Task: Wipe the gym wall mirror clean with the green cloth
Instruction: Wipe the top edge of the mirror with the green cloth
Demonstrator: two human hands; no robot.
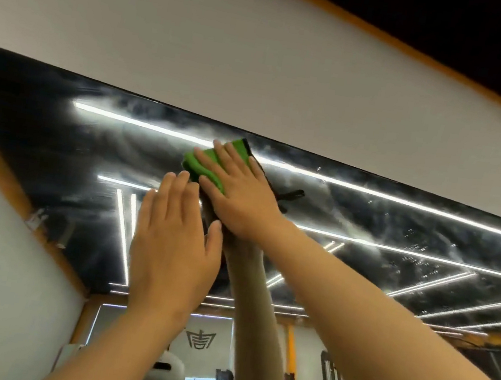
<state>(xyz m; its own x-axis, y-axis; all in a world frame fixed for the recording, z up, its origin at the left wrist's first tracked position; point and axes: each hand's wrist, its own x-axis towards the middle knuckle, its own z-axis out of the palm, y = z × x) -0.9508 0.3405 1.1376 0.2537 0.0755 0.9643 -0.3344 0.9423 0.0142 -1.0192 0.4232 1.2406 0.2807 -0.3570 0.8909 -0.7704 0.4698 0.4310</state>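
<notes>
Cloth (204, 166), green folded microfibre: flat right hand (238, 194) presses it onto streaky wall mirror (399, 231); left hand (173, 243) open, seemingly bracing.

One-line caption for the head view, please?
The right hand presses the green cloth flat against the streaky mirror near its top edge; the left hand, held flat, is raised just below.

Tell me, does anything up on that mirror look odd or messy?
Yes. The mirror is hazy with cloudy white smears around the green cloth that the right hand presses flat on it, and pale specks dot the glass further right. Nothing looks cracked or askew.
</notes>
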